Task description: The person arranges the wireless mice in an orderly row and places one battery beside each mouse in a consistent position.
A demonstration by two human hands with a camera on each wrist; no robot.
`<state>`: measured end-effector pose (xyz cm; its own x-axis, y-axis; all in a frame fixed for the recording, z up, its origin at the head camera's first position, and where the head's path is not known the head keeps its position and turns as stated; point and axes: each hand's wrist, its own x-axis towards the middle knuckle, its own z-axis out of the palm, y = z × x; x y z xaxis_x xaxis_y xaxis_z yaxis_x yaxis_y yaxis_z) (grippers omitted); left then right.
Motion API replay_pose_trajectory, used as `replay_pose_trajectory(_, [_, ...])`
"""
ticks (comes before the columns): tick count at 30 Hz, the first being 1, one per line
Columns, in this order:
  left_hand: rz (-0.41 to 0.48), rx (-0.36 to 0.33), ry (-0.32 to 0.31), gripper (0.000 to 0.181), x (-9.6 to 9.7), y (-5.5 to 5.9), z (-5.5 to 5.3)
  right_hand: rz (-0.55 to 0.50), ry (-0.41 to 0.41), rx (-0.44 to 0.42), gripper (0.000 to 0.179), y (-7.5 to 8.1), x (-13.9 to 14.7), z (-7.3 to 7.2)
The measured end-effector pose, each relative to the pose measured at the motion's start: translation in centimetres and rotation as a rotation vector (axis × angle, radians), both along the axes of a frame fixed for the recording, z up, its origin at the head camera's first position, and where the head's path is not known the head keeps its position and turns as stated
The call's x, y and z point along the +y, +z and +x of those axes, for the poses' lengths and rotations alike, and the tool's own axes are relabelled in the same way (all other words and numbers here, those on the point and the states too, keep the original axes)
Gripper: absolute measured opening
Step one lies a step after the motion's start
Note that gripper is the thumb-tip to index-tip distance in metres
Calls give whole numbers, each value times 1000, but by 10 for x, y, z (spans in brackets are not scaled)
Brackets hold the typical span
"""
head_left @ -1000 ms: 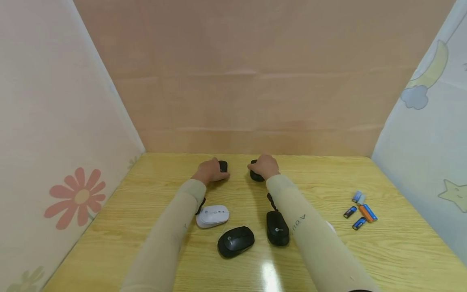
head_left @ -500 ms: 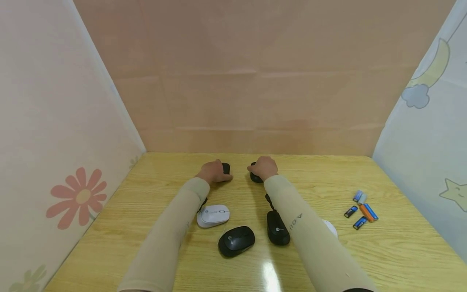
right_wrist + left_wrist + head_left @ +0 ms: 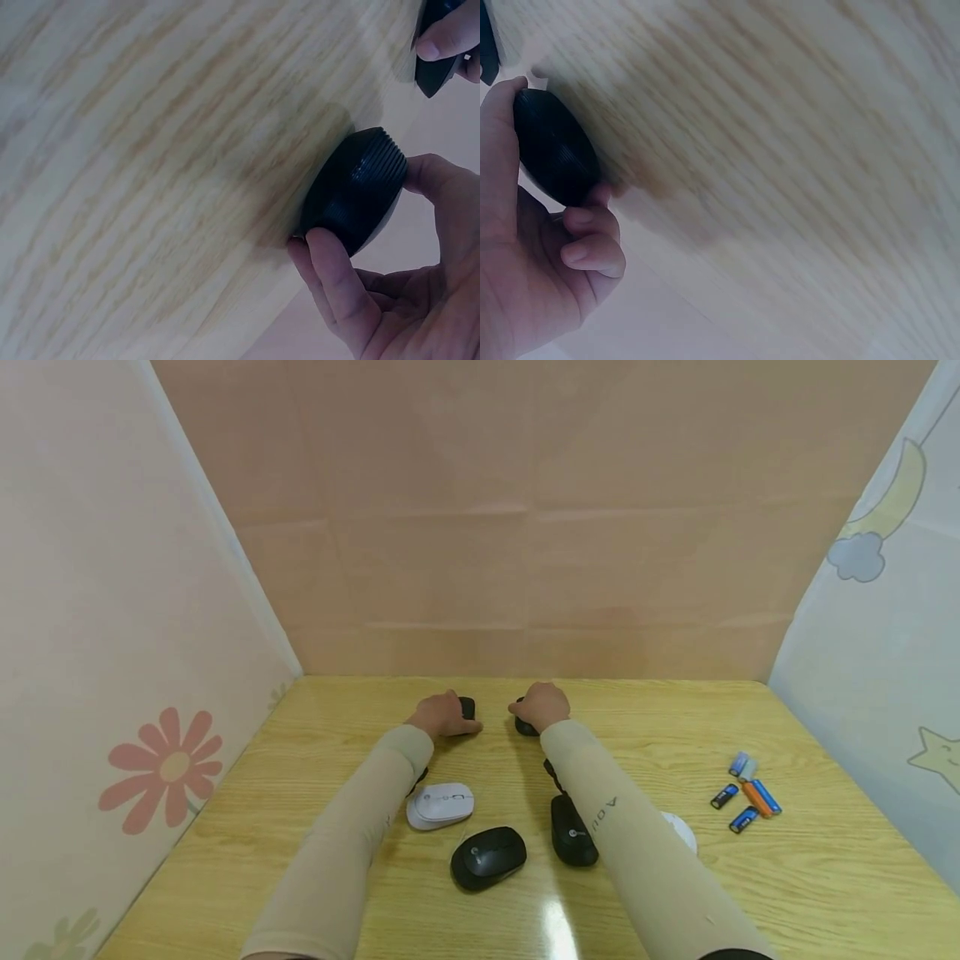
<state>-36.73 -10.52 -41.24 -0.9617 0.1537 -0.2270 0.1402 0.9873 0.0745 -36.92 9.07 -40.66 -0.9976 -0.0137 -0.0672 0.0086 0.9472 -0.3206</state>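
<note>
At the back of the wooden table, my left hand (image 3: 441,714) grips a black computer mouse (image 3: 556,146) between thumb and curled fingers. My right hand (image 3: 545,704) pinches a second black mouse (image 3: 352,191) by its ends, thumb on one side and fingertips on the other. Both mice sit on or close over the tabletop, a short gap apart. From the head view each is partly covered by the hand on it. The right wrist view also catches the left thumb on its mouse at the upper right corner.
Nearer lie a white mouse (image 3: 440,805), a black mouse (image 3: 489,857) and another black mouse (image 3: 573,832) beside the right sleeve. A white rounded thing (image 3: 680,832) shows partly behind that sleeve. Several batteries (image 3: 756,797) lie at the right. Walls (image 3: 480,527) bound the table (image 3: 360,693).
My left hand has shifted slightly right with its mouse, narrowing the gap to the other one. The right hand stays nearly in place, holding its mouse.
</note>
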Motion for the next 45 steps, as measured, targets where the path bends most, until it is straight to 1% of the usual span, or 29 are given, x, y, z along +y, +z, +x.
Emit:
replay_pose_trajectory(4, [-5,-10,6,98,1,-2,-1,8,3,6,40,-3,-1,-1])
replay_pose_trajectory(8, [-4,-7,10,98,1,-3,-4,15,8,10,39,-4,-2,-2])
replay_pose_trajectory(16, [-22,-28,9,100,4,0,-2,24,27,-39,38,0,0,-1])
replay_pose_trajectory(24, [33,-39,10,97,6,2,2,39,20,-67,40,5,1,2])
replay_pose_trajectory(30, [64,-53,19,96,7,-1,0,56,25,-64,41,6,3,3])
replay_pose_trajectory(38, [75,-54,17,98,7,-2,-1,46,30,-82,38,9,5,6])
replay_pose_trajectory(45, [65,-31,3,100,5,-2,-1,67,65,-90,46,12,8,8])
